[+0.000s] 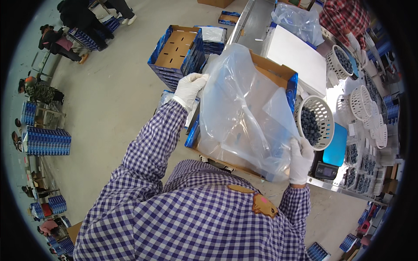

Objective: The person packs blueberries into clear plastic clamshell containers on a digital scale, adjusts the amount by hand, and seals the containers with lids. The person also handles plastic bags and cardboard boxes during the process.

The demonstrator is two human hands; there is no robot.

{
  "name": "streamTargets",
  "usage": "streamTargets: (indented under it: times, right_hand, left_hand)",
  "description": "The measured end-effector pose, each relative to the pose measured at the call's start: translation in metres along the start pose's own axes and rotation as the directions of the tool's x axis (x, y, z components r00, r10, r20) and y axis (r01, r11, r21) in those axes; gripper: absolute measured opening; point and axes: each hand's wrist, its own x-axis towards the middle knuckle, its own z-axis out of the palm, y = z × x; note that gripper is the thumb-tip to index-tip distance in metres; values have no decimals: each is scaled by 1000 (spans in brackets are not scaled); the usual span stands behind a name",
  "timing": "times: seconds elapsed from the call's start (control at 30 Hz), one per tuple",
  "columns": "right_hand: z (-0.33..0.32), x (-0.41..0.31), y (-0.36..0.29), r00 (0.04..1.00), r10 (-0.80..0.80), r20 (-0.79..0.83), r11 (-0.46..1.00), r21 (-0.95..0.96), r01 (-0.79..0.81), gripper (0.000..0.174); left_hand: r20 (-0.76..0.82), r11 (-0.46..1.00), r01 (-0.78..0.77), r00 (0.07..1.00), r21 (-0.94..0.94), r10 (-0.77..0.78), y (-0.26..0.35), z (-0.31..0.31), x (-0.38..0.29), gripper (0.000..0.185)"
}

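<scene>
A translucent plastic sheet point(238, 111) is spread over an open blue-and-brown cardboard box point(277, 71) before me. My left hand point(190, 88), in a white glove, pinches the sheet's upper left edge. Also gloved, my right hand point(300, 160) grips its lower right corner, near the box's right side. The box floor shows only dimly through the film. Just right of the box stands a white perforated plastic basket point(323, 122) with blueberries point(309, 125) in it. Beside that basket is a digital scale point(335, 143) with a blue platform.
Stacked cardboard boxes point(176, 49) stand beyond my left hand. A white stack of sheets point(295, 58) lies past the box. Clear punnets of blueberries point(365, 164) and more white baskets point(360, 102) fill the metal table at right. A co-worker in a checked shirt point(346, 19) stands at upper right.
</scene>
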Motion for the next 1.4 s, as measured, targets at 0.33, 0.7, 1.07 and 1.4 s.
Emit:
streamTargets:
  times: [0.33, 0.7, 1.07, 1.4]
  right_hand:
    - [-12, -19, -68, 834, -534, -140, 810, -367, 457, 27]
    - [31, -49, -131, 804, -568, 174, 820, 204, 535, 20]
    - [5, 1, -162, 478, -830, 286, 463, -122, 878, 51]
    - [-24, -2, -174, 660, -218, 719, 971, 93, 219, 17]
  left_hand:
    - [376, 926, -35, 907, -376, 188, 74, 58, -111, 13]
    - [587, 995, -12, 807, -102, 70, 71, 83, -144, 12]
    - [728, 998, -5, 683, -69, 54, 86, 89, -156, 33]
    - [710, 924, -374, 672, 79, 212, 98, 75, -154, 37]
